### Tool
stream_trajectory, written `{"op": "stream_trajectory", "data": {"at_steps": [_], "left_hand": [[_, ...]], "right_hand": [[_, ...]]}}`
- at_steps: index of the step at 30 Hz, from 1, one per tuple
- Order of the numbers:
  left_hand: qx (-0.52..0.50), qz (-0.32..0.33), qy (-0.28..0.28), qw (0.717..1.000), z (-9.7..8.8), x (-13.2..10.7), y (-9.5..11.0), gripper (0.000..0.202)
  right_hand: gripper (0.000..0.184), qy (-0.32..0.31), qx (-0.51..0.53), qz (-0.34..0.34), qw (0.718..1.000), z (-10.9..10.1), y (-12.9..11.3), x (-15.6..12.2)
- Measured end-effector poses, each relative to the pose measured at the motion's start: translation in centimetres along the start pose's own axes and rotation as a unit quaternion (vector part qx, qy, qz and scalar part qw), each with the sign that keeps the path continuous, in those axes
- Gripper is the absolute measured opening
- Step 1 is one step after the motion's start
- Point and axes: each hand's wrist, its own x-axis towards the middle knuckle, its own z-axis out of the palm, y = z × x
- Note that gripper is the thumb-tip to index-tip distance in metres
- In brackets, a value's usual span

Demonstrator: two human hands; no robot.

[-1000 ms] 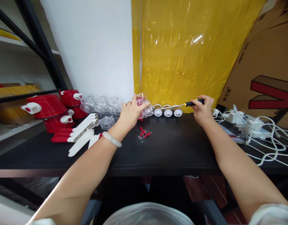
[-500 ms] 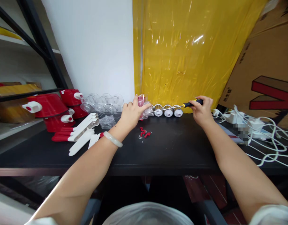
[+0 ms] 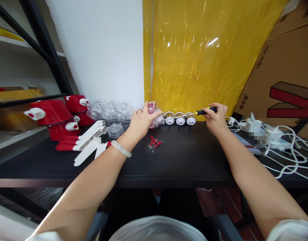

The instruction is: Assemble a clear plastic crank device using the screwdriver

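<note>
My left hand is closed around a clear plastic part with red in it, near the back of the black table. In my right hand is the dark handle of a screwdriver with a yellow collar. Its long shaft points left, and the tip reaches the clear part beside my left thumb. Whether the tip sits on a screw is too small to tell. Nearer to me on the table lie small red plastic pieces with several loose screws. A row of round white-ended clear parts stands behind the screwdriver shaft.
Red containers with white spouts stand at the left. In front are white and red handles, with clear domed cups and clear plastic pieces beside them. White cables and a cardboard box are on the right.
Both hands, the clear part and the screwdriver stay in nearly the same place. Only a very slight shift of the whole view shows.
</note>
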Motion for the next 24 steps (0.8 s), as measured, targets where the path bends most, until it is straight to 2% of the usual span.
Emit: {"op": "stream_trajectory", "data": {"at_steps": [6, 17, 24], "left_hand": [[0.000, 0.000, -0.004, 1.000, -0.2, -0.1, 0.1, 0.067], [-0.002, 0.004, -0.017, 1.000, 0.0, 0.1, -0.5, 0.081], [-0.015, 0.006, -0.018, 1.000, 0.2, 0.2, -0.6, 0.083]], "right_hand": [[0.025, 0.001, 0.013, -0.001, 1.000, 0.0, 0.1, -0.1], [0.026, -0.027, 0.096, 0.014, 0.995, -0.9, -0.3, 1.1], [0.026, -0.050, 0.127, 0.023, 0.990, -0.8, -0.4, 1.0]]}}
